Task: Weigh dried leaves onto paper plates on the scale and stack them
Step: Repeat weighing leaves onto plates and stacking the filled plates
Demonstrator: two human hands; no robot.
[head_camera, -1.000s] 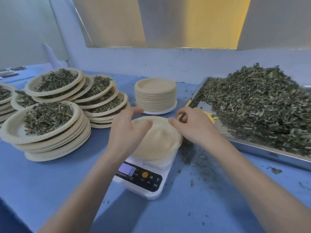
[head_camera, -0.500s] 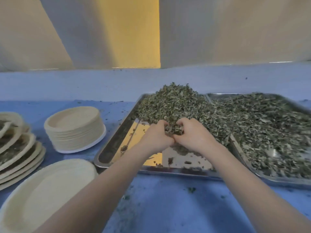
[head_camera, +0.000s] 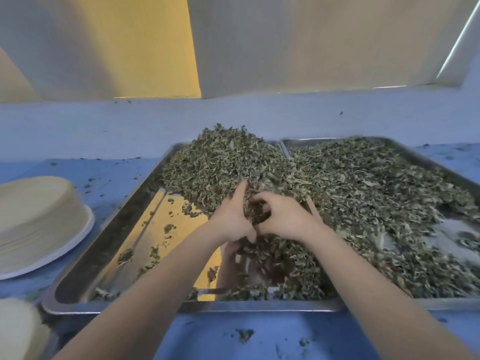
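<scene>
A big heap of dried green leaves [head_camera: 223,162] fills the back of a steel tray [head_camera: 104,253]. Both my hands are in the heap's front edge, side by side and touching. My left hand [head_camera: 233,216] is cupped with its fingers stretched into the leaves. My right hand [head_camera: 280,216] curls around a clump of leaves between the two palms. A stack of empty paper plates [head_camera: 39,216] stands to the left. The edge of another paper plate [head_camera: 18,331] shows at the bottom left corner. The scale is out of view.
A second steel tray [head_camera: 426,157] with more dried leaves adjoins on the right. Leaf crumbs lie scattered on the blue table [head_camera: 259,339]. A pale blue wall ledge [head_camera: 104,126] runs behind the trays.
My hands left the empty plate on the scale, moved right to the tray and dug into the leaf heap. They now sit deeper in the leaves, gathering a clump between them.
</scene>
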